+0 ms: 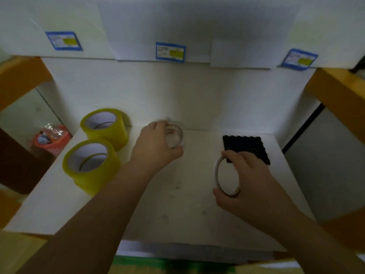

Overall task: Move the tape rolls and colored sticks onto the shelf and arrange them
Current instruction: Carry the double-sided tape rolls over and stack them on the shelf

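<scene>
**shelfnerd:** Nearest thing first: the right hand [250, 175] is clamped around a thin white ring-shaped tape roll [227, 175], thumb at the bottom of the ring, fingers over the top. It's tilted up on edge just above the white shelf board [177, 204], or maybe touching it, can't tell. My guess is it's held by the rim like that so it can be set down standing or flat, whichever fits the row.

**tapeguy42:** And that black studded square mat [246, 148] right behind those fingers?

**shelfnerd:** Flat on the board, partly hidden by the fingertips. No clue what it's for.

**tapeguy42:** Other hand?

**shelfnerd:** The left hand [158, 143] is further in, fingers curled round a small clear tape roll [174, 136]. It's blurry, but the roll sits at the fingertip side, close to the back wall. Looks like it's being parked at the back so the middle stays open.

**tapeguy42:** The big ones?

**shelfnerd:** Two fat yellow tape rolls, one [90, 165] beside the left forearm, the other [105, 127] past it, off the back of the left hand. They're nearly touching in a line along that edge, so I'd say that side is sorted. Haven't spotted any colored sticks anywhere.
</scene>
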Available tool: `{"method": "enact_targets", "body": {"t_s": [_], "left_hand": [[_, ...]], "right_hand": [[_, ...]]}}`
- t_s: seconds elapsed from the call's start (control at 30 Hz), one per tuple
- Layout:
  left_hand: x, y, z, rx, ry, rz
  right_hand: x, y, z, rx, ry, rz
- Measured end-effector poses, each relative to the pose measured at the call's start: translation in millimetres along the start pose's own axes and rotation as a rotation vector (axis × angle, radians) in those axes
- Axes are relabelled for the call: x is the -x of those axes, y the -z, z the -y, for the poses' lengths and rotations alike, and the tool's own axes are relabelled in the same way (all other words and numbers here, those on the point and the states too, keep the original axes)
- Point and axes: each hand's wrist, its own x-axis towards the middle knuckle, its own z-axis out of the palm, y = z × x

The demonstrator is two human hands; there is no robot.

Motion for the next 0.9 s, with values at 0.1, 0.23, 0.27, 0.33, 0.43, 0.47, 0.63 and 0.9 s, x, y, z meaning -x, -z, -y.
{"method": "enact_targets", "body": {"t_s": [0.1, 0.23, 0.27, 0.33, 0.43, 0.47, 0.63, 0.9], "left_hand": [[-10.8, -13.2, 10.4, -0.018, -0.006, 0.011], [-20.4, -23.8, 18.3, -0.068, 0.009, -0.003], [-21.6, -25.6, 19.5, -0.061, 0.008, -0.006], [-22.2, -29.7, 22.1, -0.054, -0.012, 0.013], [-20.6, -34.6, 24.8, -0.040, -0.029, 0.049], [-20.3, -35.2, 24.7, -0.024, -0.020, 0.063], [-22.8, -35.8, 26.1, -0.032, -0.037, 0.073], [-25.0, -39.4, 27.1, 0.045, 0.021, 0.108]], "right_hand": [[5.0, -5.6, 5.7, 0.015, -0.042, -0.040], [11.1, -14.0, 13.3, -0.013, -0.079, -0.071], [11.8, -16.1, 14.6, -0.023, -0.080, -0.078], [10.4, -19.5, 16.6, -0.041, -0.084, -0.099], [4.9, -21.7, 18.4, -0.048, -0.090, -0.119], [3.4, -21.7, 19.1, -0.048, -0.087, -0.120], [-1.1, -25.1, 18.1, -0.054, -0.087, -0.134], [-13.0, -28.0, 16.9, -0.029, -0.105, -0.144]]}}
